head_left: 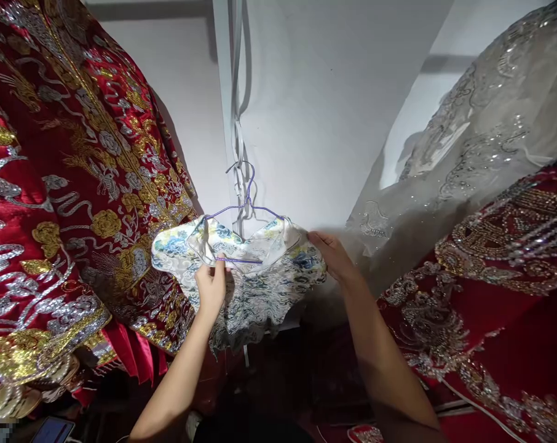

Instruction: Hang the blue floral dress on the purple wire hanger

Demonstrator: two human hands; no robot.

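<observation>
A short white top (260,292) with blue and yellow flowers and a ruffled hem hangs on a thin purple wire hanger (249,200). The hanger's hook is up by a pale cord on the wall, and its lower bar shows across the neckline. My left hand (211,284) is closed at the front of the neckline, pinching the top near that bar. At the right sleeve end, my right hand (331,251) pinches the edge of the fabric between thumb and fingers. Some of its fingers are hidden behind the cloth.
On the left hangs a red garment (89,154) with gold and silver embroidery. A sheer white beaded gown (481,135) and a red beaded garment (490,295) hang on the right. A pale wall (324,111) stands behind. A phone (52,429) lies low at the left.
</observation>
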